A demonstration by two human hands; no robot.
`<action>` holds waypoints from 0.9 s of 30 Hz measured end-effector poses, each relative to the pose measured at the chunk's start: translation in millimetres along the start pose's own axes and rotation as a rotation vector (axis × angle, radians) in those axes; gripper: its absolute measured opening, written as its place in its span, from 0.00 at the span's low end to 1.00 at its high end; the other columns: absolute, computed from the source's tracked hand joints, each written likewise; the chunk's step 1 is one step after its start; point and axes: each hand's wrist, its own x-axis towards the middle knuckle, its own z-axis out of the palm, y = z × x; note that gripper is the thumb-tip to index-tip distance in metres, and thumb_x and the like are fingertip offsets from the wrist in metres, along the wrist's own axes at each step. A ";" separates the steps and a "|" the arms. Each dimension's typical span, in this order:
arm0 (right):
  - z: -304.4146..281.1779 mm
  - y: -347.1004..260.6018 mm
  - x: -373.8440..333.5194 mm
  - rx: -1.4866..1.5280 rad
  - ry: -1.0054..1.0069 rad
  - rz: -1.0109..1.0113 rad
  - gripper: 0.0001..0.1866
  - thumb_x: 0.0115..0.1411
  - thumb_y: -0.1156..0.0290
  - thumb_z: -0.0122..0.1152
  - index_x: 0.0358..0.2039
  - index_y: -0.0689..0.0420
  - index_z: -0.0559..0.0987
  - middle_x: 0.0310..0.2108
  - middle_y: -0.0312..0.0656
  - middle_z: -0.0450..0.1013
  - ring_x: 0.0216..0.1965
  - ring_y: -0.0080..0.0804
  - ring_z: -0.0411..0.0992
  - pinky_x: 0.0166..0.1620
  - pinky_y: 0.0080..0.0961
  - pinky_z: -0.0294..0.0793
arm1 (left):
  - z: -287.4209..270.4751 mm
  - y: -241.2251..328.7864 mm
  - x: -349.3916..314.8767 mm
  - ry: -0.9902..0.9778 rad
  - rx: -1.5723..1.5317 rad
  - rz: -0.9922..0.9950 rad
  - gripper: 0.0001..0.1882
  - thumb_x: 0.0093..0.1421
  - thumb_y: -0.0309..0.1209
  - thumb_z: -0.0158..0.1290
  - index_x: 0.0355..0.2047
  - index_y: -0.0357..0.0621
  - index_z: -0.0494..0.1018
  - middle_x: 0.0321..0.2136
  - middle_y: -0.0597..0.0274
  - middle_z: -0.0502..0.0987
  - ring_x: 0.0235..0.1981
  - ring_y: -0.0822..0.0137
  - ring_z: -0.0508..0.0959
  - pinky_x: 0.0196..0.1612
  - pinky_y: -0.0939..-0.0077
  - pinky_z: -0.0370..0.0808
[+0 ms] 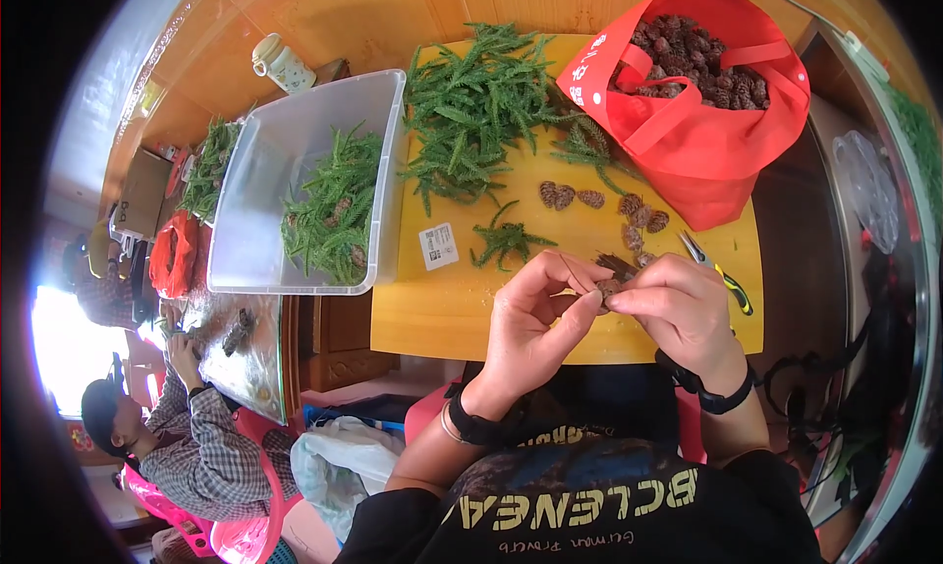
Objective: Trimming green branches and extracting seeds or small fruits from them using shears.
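Over the near edge of the yellow table (442, 318), a small brown pine cone (609, 289) is pinched between my two hands. My left hand (535, 318) has thumb and forefinger closed at it, beside a thin brown strand that looks like wire. From the other side my right hand (683, 304) grips the cone, its fingertips partly hiding it. Just behind my fingers lies a dark brown bundle of thin strands (617, 266). Several loose pine cones (589, 198) lie farther back. Left of them is a small artificial green sprig (508, 240).
Pliers (727, 279) rest right of my right hand. A red bag (688, 161) of pine cones stands back right, and green branches (476, 102) are heaped behind. A clear plastic bin (255, 210) holds finished-looking sprigs. A white label (438, 247) lies nearby. A person (206, 446) works at far left.
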 end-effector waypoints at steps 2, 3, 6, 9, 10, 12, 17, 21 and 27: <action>-0.6 0.1 -0.2 0.009 0.006 -0.018 0.13 0.41 0.82 0.64 0.30 0.54 0.79 0.22 0.37 0.70 0.20 0.31 0.70 0.22 0.21 0.68 | -1.2 -3.0 0.4 0.001 -0.039 0.014 0.04 0.55 0.17 0.49 0.29 0.37 0.66 0.37 0.54 0.72 0.35 0.73 0.73 0.40 0.79 0.73; -0.6 0.0 -0.1 0.009 0.006 -0.018 0.13 0.41 0.82 0.64 0.30 0.54 0.79 0.22 0.37 0.70 0.20 0.31 0.70 0.22 0.21 0.68 | -2.3 -3.5 0.7 0.001 -0.039 0.014 0.04 0.55 0.17 0.49 0.29 0.37 0.66 0.37 0.54 0.72 0.35 0.73 0.73 0.40 0.79 0.73; 0.2 -2.1 1.4 0.016 0.030 -0.001 0.14 0.41 0.82 0.65 0.31 0.55 0.78 0.21 0.37 0.70 0.20 0.31 0.70 0.22 0.22 0.68 | -5.2 -3.0 1.8 -0.018 -0.050 -0.016 0.03 0.55 0.18 0.48 0.29 0.37 0.66 0.36 0.54 0.72 0.35 0.72 0.74 0.40 0.77 0.75; -0.1 -5.1 3.6 -0.004 0.050 0.034 0.13 0.42 0.82 0.65 0.31 0.56 0.78 0.21 0.38 0.70 0.21 0.31 0.70 0.21 0.22 0.67 | -4.6 -1.6 2.8 -0.030 -0.115 -0.062 0.02 0.56 0.18 0.48 0.29 0.36 0.66 0.36 0.54 0.72 0.35 0.70 0.75 0.40 0.74 0.77; -0.4 -4.6 3.2 -0.001 0.040 0.039 0.13 0.42 0.82 0.65 0.31 0.56 0.78 0.21 0.38 0.70 0.21 0.31 0.70 0.22 0.22 0.67 | -4.6 -1.4 2.8 -0.025 -0.134 -0.086 0.02 0.56 0.18 0.48 0.29 0.36 0.66 0.37 0.54 0.72 0.35 0.70 0.75 0.40 0.73 0.77; -1.2 -4.5 2.8 0.001 0.032 0.045 0.14 0.42 0.82 0.65 0.31 0.56 0.78 0.21 0.38 0.70 0.21 0.31 0.71 0.22 0.22 0.67 | -4.5 -1.0 3.0 -0.022 -0.153 -0.110 0.02 0.56 0.18 0.47 0.29 0.36 0.66 0.37 0.54 0.72 0.35 0.69 0.75 0.40 0.72 0.78; -2.5 -9.0 2.4 0.088 -0.008 0.172 0.13 0.44 0.84 0.62 0.31 0.57 0.75 0.21 0.40 0.69 0.22 0.34 0.69 0.24 0.23 0.66 | -4.8 -5.7 2.2 -0.033 -0.147 -0.095 0.03 0.56 0.18 0.50 0.30 0.36 0.67 0.38 0.53 0.71 0.36 0.69 0.75 0.41 0.73 0.77; -6.1 -11.6 3.7 0.074 -0.047 0.201 0.12 0.45 0.85 0.61 0.30 0.57 0.74 0.22 0.41 0.68 0.22 0.35 0.68 0.25 0.24 0.65 | -4.6 -2.7 2.3 -0.072 -0.039 -0.045 0.05 0.55 0.16 0.51 0.31 0.35 0.68 0.38 0.54 0.71 0.37 0.69 0.74 0.42 0.73 0.76; -8.0 -12.9 3.8 0.108 -0.102 0.258 0.11 0.46 0.86 0.57 0.30 0.58 0.72 0.23 0.42 0.67 0.24 0.37 0.68 0.26 0.25 0.65 | -4.5 0.2 2.0 -0.118 0.138 0.007 0.07 0.53 0.12 0.52 0.31 0.34 0.70 0.39 0.54 0.71 0.40 0.69 0.74 0.43 0.77 0.74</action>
